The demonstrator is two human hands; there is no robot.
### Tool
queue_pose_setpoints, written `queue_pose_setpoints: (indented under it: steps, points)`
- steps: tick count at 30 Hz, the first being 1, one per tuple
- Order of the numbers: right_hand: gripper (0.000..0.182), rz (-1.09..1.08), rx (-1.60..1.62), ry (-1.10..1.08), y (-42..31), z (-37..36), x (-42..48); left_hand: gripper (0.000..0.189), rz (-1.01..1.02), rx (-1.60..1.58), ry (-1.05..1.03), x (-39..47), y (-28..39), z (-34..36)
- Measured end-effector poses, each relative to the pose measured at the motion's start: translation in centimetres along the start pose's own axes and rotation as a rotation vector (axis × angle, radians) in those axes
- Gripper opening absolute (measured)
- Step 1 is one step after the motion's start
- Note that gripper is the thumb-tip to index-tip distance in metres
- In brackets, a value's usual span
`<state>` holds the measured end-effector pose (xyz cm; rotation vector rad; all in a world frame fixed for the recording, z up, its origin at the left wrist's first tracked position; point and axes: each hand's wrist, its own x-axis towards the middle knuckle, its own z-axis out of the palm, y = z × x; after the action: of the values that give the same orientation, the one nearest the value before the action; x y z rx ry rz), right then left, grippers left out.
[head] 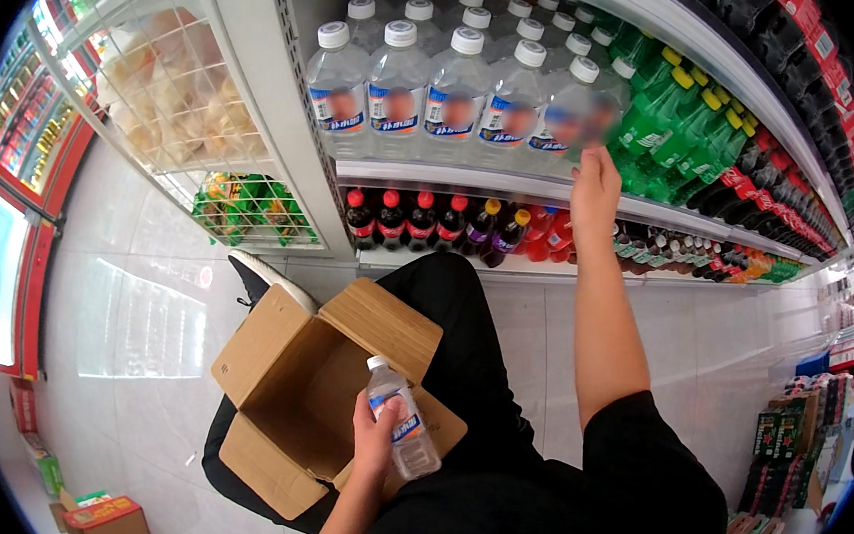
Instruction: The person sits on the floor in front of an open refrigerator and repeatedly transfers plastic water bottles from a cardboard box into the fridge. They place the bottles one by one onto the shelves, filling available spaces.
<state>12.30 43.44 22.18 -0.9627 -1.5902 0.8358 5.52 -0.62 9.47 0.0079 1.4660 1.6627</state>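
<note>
My left hand point(378, 432) is wrapped around a clear plastic bottle point(402, 416) with a white cap and a blue, white and orange label. It holds the bottle tilted over the near right side of an open cardboard box point(312, 386), whose visible inside is bare. Up at the shelf's front edge, my right hand point(598, 179) is raised against the right end of the clear bottles point(458, 104). Its fingertips meet the base of the last front bottle point(597, 118), which is blurred; whether they grip it cannot be made out.
Green bottles with yellow caps point(656, 127) stand right of the clear ones. Cola bottles point(422, 218) fill part of the lower shelf point(390, 259). At left hangs a white wire rack point(185, 90) with bagged goods. The box rests against my crossed legs point(446, 306) on the tiled floor point(145, 305).
</note>
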Motion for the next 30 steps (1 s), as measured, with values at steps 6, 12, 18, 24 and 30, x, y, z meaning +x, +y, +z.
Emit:
queue_pose_setpoints:
  steps: [6,12,18,24,30]
  points:
    - [0.065,0.217,0.191,-0.009,0.7,0.1,2.0,0.036,0.012,-0.036,0.004,0.0,-0.4,-0.1]
    - [0.067,0.304,0.275,-0.043,0.0,0.5,2.6,0.037,-0.015,-0.051,-0.018,0.1,-0.1,0.0]
    - [0.054,0.050,0.206,-0.058,0.1,0.2,-3.0,0.038,0.001,-0.060,-0.037,0.5,-1.0,-0.5]
    - [0.047,-0.028,-0.045,-0.602,-3.8,1.9,-22.9,0.042,0.028,-0.082,-0.006,0.7,-2.0,-0.8]
    - [0.085,0.214,0.096,-1.131,-4.6,-0.6,-33.3,0.062,0.170,-0.215,0.015,-0.1,-0.6,0.1]
